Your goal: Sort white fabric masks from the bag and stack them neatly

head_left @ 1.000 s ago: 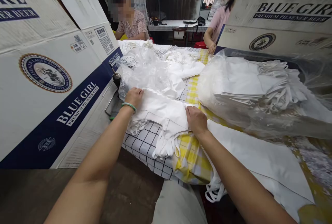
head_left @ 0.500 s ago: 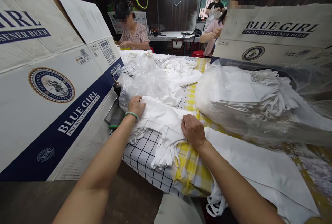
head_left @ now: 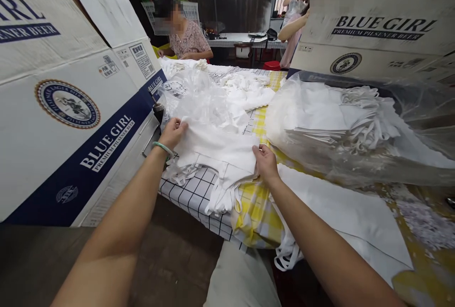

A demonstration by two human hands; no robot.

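A white strappy top (head_left: 219,147) lies flat over a pile of the same tops, its hem toward the far side and its straps toward me. My left hand (head_left: 172,133), with a green bangle on the wrist, pinches its far left corner. At its right edge my right hand (head_left: 266,161) is closed, thumb and fingers on the cloth. Several loops of straps (head_left: 223,199) hang from the pile at the table's near edge. Another white top (head_left: 337,212) lies to the right, partly behind my right forearm.
Large beer cartons stand at left (head_left: 67,103) and back right (head_left: 384,27). A clear bag of stacked white tops (head_left: 320,122) lies at right; a crumpled plastic bag (head_left: 202,96) sits beyond my hands. A co-worker (head_left: 190,37) sits across the checked table (head_left: 192,194); other people are farther back.
My left hand has shifted left and my right hand slightly right, so the top between them is spread flatter. The view has tilted down a little.
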